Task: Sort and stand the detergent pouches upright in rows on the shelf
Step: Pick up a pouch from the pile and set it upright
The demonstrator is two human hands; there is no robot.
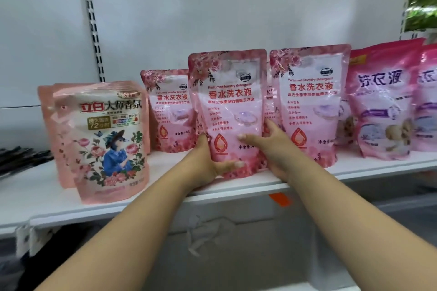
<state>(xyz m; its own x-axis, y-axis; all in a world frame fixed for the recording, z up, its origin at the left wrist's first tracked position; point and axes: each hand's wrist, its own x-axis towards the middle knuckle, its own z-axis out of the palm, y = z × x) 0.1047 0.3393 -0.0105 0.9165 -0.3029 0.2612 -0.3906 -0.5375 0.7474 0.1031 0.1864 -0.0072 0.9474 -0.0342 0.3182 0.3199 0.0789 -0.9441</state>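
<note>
On a white metal shelf (236,188), a peach floral detergent pouch (106,142) stands at left. At centre, the left hand (208,163) and right hand (272,146), fingers grasping, hold 1 upright glossy pink plastic pouch (228,101). Magenta pouches (383,101) stand at right.

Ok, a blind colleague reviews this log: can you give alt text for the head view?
Both hands, left hand and right hand, grip a pink perfumed laundry detergent pouch upright at the front of a white shelf. Matching pink pouches stand behind and beside it, rose-print pouches left, purple-lettered pouches right.
</note>
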